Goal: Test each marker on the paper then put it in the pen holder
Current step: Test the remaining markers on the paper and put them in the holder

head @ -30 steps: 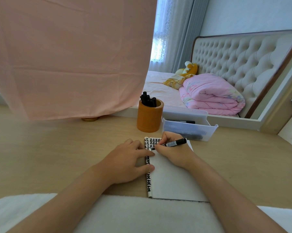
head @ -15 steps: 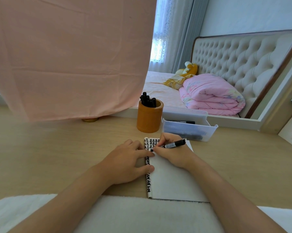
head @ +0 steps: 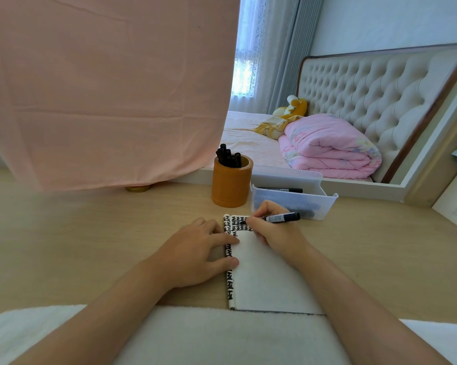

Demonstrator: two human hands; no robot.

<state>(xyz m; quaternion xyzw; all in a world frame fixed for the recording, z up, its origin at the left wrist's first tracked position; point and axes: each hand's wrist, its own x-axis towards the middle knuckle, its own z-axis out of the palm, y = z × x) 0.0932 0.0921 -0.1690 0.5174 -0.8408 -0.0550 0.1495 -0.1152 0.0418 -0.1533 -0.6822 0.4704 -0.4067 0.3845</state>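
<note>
A white paper (head: pixel 264 275) lies on the wooden desk, its top and left strip covered in black marks. My right hand (head: pixel 272 230) pinches a black marker (head: pixel 281 218) with the tip down on the paper's top area. My left hand (head: pixel 195 248) rests flat on the paper's left edge, fingers straight. Behind the paper stands an orange pen holder (head: pixel 231 185) with several black markers (head: pixel 228 156) sticking out. To its right is a clear plastic tray (head: pixel 293 201) with at least one more black marker (head: pixel 281 190) inside.
A pink cloth (head: pixel 103 88) hangs over the desk's back left, with a gold lid (head: pixel 139 188) under its hem. A white towel (head: pixel 195 338) covers the desk's near edge. Beyond the desk is a bed with a folded pink quilt (head: pixel 327 146).
The marker tip has shifted slightly left along the top of the paper, and the marker's tail has dropped a little. My left hand has stayed put.
</note>
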